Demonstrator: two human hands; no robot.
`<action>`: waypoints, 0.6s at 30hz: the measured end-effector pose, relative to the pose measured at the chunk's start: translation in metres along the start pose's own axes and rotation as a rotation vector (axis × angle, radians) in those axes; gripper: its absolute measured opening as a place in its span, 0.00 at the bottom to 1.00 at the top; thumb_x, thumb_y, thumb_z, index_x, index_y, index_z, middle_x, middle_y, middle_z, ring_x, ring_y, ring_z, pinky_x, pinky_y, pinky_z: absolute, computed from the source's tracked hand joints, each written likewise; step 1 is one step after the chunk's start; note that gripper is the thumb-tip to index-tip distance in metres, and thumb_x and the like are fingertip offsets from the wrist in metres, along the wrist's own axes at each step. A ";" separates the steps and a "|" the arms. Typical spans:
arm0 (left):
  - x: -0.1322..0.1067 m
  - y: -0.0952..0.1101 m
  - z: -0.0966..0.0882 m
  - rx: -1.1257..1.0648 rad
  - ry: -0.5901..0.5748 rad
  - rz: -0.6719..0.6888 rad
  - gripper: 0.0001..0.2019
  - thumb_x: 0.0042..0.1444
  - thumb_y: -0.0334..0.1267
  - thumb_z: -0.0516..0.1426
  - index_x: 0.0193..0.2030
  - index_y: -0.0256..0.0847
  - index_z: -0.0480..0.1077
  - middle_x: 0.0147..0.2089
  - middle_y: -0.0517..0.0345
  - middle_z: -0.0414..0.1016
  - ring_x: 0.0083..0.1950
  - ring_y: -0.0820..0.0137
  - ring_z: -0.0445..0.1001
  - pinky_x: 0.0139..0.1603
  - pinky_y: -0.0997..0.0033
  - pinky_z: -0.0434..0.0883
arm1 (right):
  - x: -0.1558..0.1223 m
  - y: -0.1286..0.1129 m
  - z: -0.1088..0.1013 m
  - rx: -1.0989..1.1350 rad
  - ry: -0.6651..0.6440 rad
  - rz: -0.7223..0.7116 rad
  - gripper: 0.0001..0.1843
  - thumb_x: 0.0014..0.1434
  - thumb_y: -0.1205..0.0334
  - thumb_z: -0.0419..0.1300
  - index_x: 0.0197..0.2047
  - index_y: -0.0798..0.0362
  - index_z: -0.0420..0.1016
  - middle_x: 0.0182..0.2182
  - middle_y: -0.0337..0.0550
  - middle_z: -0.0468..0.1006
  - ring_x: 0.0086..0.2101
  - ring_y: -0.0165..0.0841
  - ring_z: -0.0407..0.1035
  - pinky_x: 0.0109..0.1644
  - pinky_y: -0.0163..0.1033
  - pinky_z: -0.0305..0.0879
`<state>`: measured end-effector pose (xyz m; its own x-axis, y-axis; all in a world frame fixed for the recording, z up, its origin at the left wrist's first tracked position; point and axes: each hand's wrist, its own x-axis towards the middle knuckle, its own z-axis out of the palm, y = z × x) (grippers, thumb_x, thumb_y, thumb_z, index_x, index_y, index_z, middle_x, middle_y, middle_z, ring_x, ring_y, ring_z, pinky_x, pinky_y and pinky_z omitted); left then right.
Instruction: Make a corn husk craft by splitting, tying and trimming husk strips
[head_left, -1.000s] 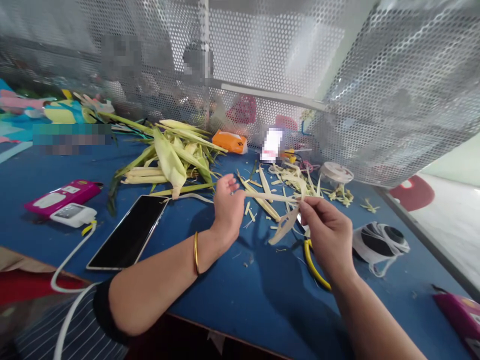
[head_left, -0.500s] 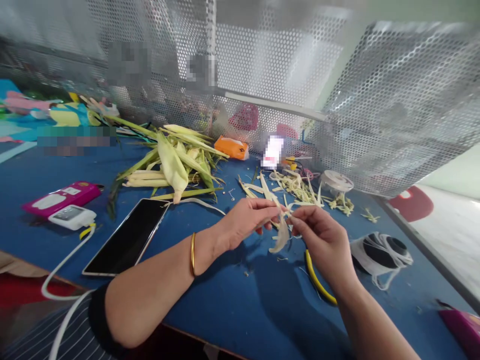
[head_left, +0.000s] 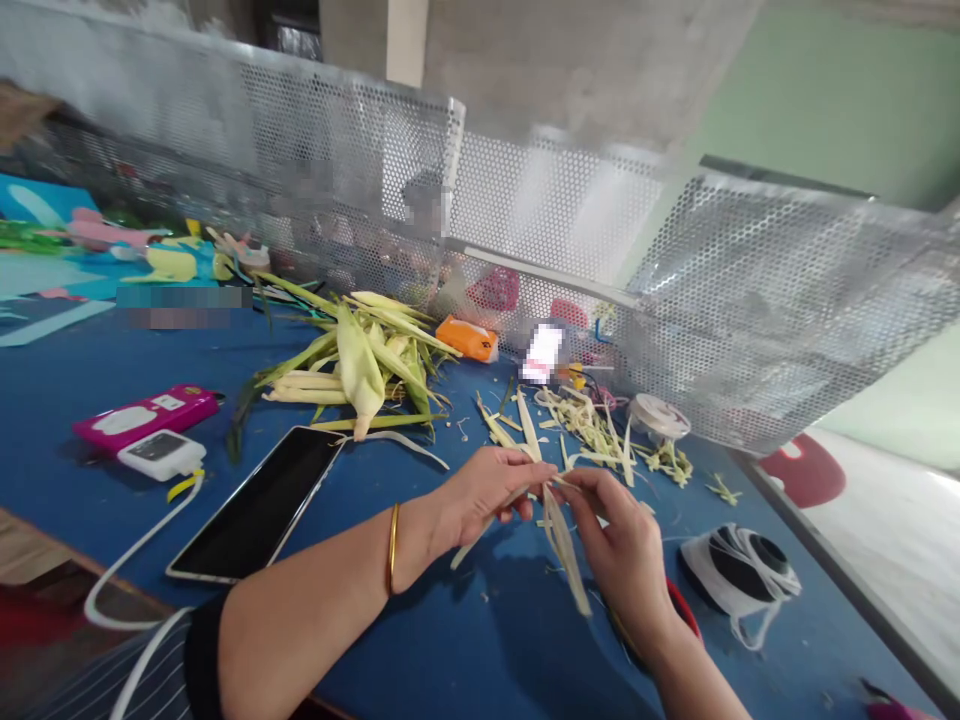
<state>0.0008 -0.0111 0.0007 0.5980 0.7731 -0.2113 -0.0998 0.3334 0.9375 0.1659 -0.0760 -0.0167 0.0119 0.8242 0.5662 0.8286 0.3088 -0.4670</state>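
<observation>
My left hand and my right hand meet above the blue table, fingertips almost touching. Both pinch the same pale leaf strip. One end of the strip hangs down to the right below my right fingers; another thin end trails to the lower left under my left hand. A gold bangle sits on my left wrist.
A pile of green-yellow leaves lies at the back left, with cut strips behind my hands. A tablet, a pink case and a white charger sit to the left. A tape roll is right. A perforated metal screen closes the back.
My hands have come together from apart and both now pinch the strip, which hangs lower. The camera has tilted up, so everything sits lower in view.
</observation>
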 end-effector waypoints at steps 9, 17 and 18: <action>-0.001 -0.001 -0.001 0.139 0.007 0.054 0.15 0.48 0.47 0.63 0.28 0.33 0.75 0.31 0.53 0.78 0.18 0.83 0.57 0.19 0.77 0.51 | 0.006 0.000 -0.006 0.198 -0.031 0.139 0.12 0.63 0.56 0.55 0.31 0.51 0.73 0.29 0.40 0.76 0.31 0.33 0.69 0.36 0.36 0.63; -0.010 -0.011 0.016 0.380 -0.275 -0.039 0.08 0.49 0.36 0.62 0.23 0.35 0.74 0.21 0.61 0.73 0.16 0.79 0.62 0.20 0.76 0.61 | 0.011 -0.018 0.000 0.561 -0.218 0.403 0.19 0.53 0.46 0.64 0.23 0.53 0.74 0.21 0.39 0.69 0.24 0.32 0.64 0.28 0.38 0.61; -0.010 -0.014 0.019 0.396 -0.271 -0.061 0.08 0.50 0.35 0.61 0.22 0.35 0.74 0.20 0.61 0.73 0.15 0.79 0.61 0.19 0.76 0.60 | 0.009 -0.019 0.001 0.626 -0.184 0.461 0.17 0.52 0.47 0.65 0.25 0.53 0.75 0.21 0.38 0.70 0.24 0.32 0.64 0.28 0.38 0.61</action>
<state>0.0110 -0.0334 -0.0051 0.7841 0.5727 -0.2389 0.2210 0.1021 0.9699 0.1491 -0.0738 -0.0035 0.1386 0.9821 0.1276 0.2942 0.0822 -0.9522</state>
